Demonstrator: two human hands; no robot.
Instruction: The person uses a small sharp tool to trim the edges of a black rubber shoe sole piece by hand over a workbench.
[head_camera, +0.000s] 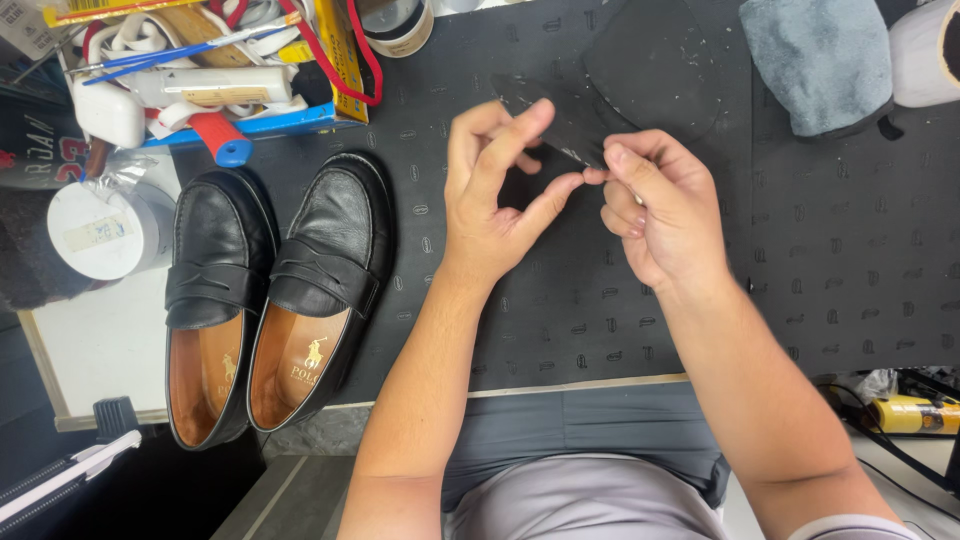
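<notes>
My left hand (495, 185) and my right hand (655, 205) meet over a black mat (850, 260), both pinching a thin flat black piece shaped like a shoe sole (560, 115). The piece tilts up between the fingertips, and its lower part is hidden behind my left fingers. A second black sole-shaped sheet (655, 60) lies flat on the mat just beyond. A pair of black leather loafers (265, 300) with tan insoles stands side by side to the left of my left forearm.
A box of tools, brushes and tubes (210, 70) sits at the back left. A white lidded tub (105, 230) is left of the loafers. A grey-blue cloth (820, 60) lies at the back right. A yellow can (915, 412) rests below the mat's right edge.
</notes>
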